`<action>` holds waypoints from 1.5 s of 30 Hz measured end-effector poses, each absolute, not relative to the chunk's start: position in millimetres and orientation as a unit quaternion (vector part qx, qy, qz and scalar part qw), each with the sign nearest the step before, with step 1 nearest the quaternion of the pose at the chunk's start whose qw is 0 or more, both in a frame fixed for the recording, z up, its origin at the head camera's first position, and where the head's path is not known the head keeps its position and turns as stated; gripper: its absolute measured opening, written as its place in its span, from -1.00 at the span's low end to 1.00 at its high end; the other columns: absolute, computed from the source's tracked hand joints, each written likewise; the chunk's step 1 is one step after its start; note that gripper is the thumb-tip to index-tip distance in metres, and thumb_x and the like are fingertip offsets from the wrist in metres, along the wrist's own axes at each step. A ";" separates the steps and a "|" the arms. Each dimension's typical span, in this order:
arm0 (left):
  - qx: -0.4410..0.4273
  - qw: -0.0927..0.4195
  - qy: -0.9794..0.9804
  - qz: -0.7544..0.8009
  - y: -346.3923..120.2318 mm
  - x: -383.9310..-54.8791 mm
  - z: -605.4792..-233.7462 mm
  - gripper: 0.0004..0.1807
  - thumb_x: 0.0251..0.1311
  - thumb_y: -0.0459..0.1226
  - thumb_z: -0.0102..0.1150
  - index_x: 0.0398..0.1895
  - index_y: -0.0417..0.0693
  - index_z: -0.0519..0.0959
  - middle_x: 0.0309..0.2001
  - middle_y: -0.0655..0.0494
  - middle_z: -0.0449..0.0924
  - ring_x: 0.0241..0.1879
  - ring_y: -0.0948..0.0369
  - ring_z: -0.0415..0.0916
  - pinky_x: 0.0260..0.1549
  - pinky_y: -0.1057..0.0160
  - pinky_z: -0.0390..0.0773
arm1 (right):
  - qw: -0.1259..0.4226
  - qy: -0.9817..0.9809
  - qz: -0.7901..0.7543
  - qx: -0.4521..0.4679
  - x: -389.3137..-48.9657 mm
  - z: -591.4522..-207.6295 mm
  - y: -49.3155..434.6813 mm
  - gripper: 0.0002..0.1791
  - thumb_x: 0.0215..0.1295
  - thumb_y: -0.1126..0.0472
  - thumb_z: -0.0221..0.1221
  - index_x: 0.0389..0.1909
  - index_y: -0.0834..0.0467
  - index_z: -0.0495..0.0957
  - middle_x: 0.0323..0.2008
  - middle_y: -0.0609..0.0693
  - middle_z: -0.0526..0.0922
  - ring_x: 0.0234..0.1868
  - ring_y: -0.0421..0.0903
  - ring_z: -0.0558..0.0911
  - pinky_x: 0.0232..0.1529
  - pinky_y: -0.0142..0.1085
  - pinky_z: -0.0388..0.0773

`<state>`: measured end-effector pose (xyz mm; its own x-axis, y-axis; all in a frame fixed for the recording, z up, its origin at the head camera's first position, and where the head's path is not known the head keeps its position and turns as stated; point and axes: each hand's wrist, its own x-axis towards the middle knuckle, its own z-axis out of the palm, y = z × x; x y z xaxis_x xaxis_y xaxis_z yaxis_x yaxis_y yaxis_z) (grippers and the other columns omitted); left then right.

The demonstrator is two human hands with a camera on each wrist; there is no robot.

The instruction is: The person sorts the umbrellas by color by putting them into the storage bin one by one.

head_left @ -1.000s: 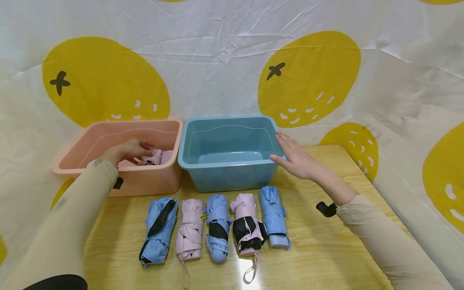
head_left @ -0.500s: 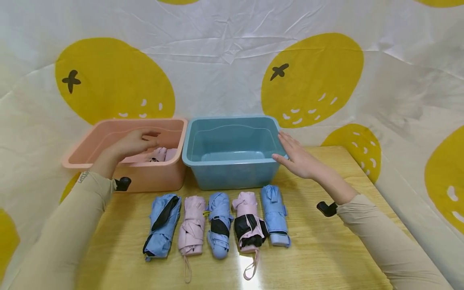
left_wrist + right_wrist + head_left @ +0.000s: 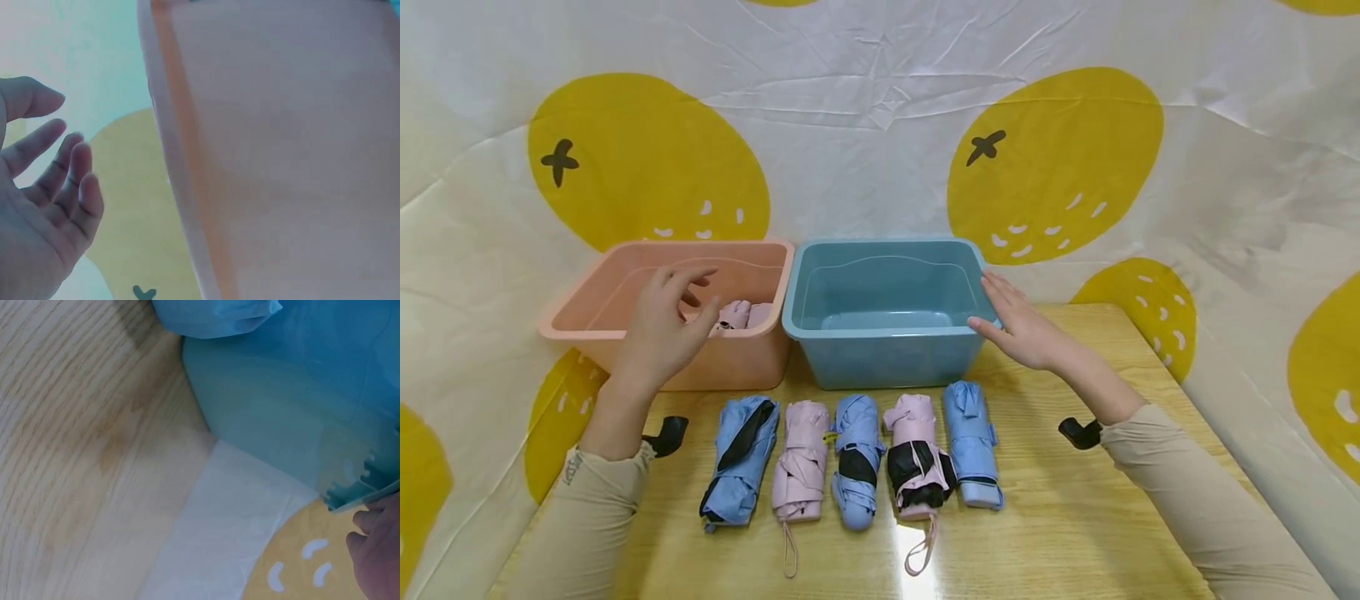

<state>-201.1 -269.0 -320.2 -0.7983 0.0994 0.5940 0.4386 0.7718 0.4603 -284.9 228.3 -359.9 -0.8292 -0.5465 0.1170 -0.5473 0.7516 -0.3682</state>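
Over the front rim of the pink bin point(image 3: 741, 358) my left hand point(image 3: 662, 329) is raised, fingers loosely bent and holding nothing. The left wrist view shows the same hand point(image 3: 47, 200) apart from the bin wall point(image 3: 300, 156). Inside the bin lie folded pink umbrellas point(image 3: 736, 314), partly hidden by its front wall. My right hand point(image 3: 1022, 329) rests with straight fingers at the right rim of the blue bin point(image 3: 891, 358). In the right wrist view, the right fingers point(image 3: 359, 540) are at the rim's underside.
Several folded umbrellas lie in a row before the bins: blue point(image 3: 741, 462), pink point(image 3: 801, 462), blue point(image 3: 856, 462), pink with black point(image 3: 917, 458) and blue point(image 3: 973, 446). The wooden table point(image 3: 1060, 517) ends at a patterned cloth point(image 3: 865, 167) behind.
My left hand has risen out of the pink bin and drawn back over its front rim, leaving the pink umbrellas inside. The right hand stays at the blue bin's rim.
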 end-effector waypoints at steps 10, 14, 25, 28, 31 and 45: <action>-0.162 0.355 -0.868 -0.308 -257.3 -165.4 -354.2 -0.52 0.17 -0.54 0.36 0.20 -0.24 0.62 -0.03 -0.21 0.52 -0.27 0.07 0.43 -0.38 0.34 0.30 | 0.009 -0.937 0.199 0.288 -284.5 -360.8 229.5 -0.07 0.64 -0.19 -0.08 0.65 0.35 -0.21 0.67 0.25 -0.24 0.67 0.20 -0.26 0.59 0.18 -0.24; -0.157 0.324 -0.874 -0.326 -257.2 -149.7 -371.1 -0.50 0.15 -0.56 0.37 0.20 -0.24 0.61 0.00 -0.18 0.53 -0.25 0.06 0.46 -0.37 0.38 0.35 | 0.007 -0.937 0.197 0.288 -283.7 -361.0 229.0 -0.06 0.64 -0.22 -0.11 0.65 0.34 -0.22 0.67 0.24 -0.25 0.67 0.18 -0.27 0.59 0.18 -0.24; -0.145 0.168 -0.931 -0.290 -255.2 -130.2 -425.9 -0.52 0.34 -0.28 0.35 0.30 -0.14 0.56 0.27 -0.23 0.43 0.20 -0.22 0.44 0.01 -0.28 0.50 | 0.010 -0.937 0.200 0.287 -283.2 -359.1 228.7 -0.08 0.65 -0.19 -0.10 0.65 0.36 -0.21 0.67 0.24 -0.24 0.67 0.19 -0.26 0.59 0.17 -0.25; -0.152 0.135 -0.942 -0.268 -253.5 -130.4 -434.1 -0.48 0.39 -0.17 0.32 0.37 -0.09 0.52 0.35 -0.26 0.38 0.30 -0.29 0.36 0.13 -0.42 0.42 | 0.006 -0.937 0.198 0.287 -284.0 -359.5 229.1 -0.07 0.65 -0.20 -0.10 0.65 0.35 -0.22 0.68 0.23 -0.25 0.67 0.18 -0.27 0.59 0.17 -0.25; -0.152 0.094 -0.954 -0.241 -252.2 -130.2 -438.3 -0.41 0.42 -0.04 0.27 0.45 0.01 0.46 0.44 -0.24 0.30 0.36 -0.33 0.30 0.12 -0.47 0.41 | 0.000 -0.937 0.197 0.288 -285.2 -360.7 229.7 -0.05 0.64 -0.23 -0.11 0.65 0.34 -0.24 0.68 0.23 -0.27 0.67 0.18 -0.27 0.59 0.17 -0.24; -0.149 0.019 -0.972 -0.179 -250.8 -137.8 -444.9 -0.26 0.30 0.09 0.36 0.49 0.08 0.44 0.45 -0.25 0.29 0.30 -0.45 0.36 -0.07 -0.48 0.53 | -0.001 -0.938 0.190 0.289 -287.6 -361.4 228.5 -0.05 0.64 -0.23 -0.11 0.66 0.32 -0.25 0.68 0.20 -0.29 0.67 0.16 -0.28 0.60 0.17 -0.23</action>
